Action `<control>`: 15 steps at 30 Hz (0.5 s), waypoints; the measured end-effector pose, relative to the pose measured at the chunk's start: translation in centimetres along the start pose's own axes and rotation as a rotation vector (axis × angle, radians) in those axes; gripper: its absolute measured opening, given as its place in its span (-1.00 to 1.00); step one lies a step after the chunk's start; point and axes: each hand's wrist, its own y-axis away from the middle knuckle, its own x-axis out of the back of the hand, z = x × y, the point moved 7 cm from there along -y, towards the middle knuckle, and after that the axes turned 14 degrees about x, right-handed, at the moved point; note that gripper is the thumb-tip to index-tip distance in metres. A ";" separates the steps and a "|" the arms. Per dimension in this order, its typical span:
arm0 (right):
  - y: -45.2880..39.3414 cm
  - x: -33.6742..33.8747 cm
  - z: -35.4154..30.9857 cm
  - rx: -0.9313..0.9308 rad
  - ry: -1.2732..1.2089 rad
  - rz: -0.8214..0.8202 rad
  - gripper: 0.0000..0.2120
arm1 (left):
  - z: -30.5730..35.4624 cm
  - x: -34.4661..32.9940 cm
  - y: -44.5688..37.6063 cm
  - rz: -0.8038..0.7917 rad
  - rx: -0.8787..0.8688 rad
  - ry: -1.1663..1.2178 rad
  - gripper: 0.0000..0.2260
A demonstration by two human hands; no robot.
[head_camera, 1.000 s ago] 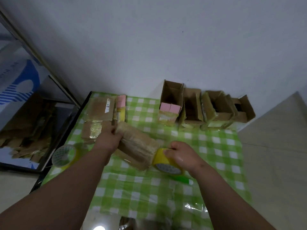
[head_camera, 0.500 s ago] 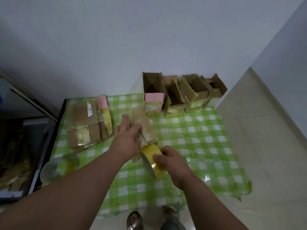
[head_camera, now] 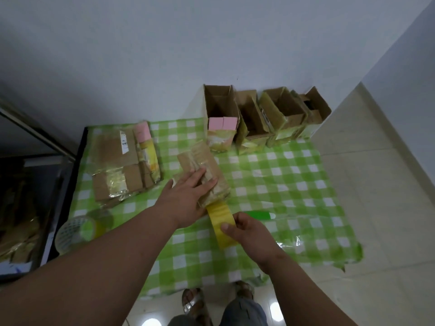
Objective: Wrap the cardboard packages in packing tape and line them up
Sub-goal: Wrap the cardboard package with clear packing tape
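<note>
A brown cardboard package (head_camera: 200,161), partly wrapped in clear tape, lies on the green checked tablecloth (head_camera: 282,184). My left hand (head_camera: 188,196) presses flat on its near end with straight fingers. A yellow strip of tape (head_camera: 220,212) runs from the package's near edge toward me. My right hand (head_camera: 244,234) grips the yellow tape roll (head_camera: 226,238), which it mostly hides. Several open cardboard boxes (head_camera: 221,114) stand in a row along the far edge by the wall.
A flat stack of taped cardboard packages (head_camera: 117,168) lies at the far left. A second tape roll (head_camera: 80,231) sits near the left edge. A green-handled tool (head_camera: 259,215) lies just right of my right hand. My feet (head_camera: 195,302) stand on the tiled floor below the table.
The package has been laid flat on the table under my left hand. My right hand has pulled the roll toward me, drawing out a strip of yellow tape.
</note>
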 end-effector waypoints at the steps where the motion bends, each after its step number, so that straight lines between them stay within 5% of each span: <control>1: -0.1 0.5 -0.2 0.013 0.030 -0.003 -0.84 | 0.3 0.0 -0.1 0.005 0.004 -0.002 -0.33; 8: 0.0 2.3 1.0 -0.001 0.197 -0.043 -0.75 | 1.2 -0.7 -0.9 -0.035 0.021 -0.006 -0.29; 15: 1.6 2.6 3.5 -0.034 0.189 0.085 -0.60 | 1.4 -0.3 -0.9 -0.100 0.039 0.015 -0.25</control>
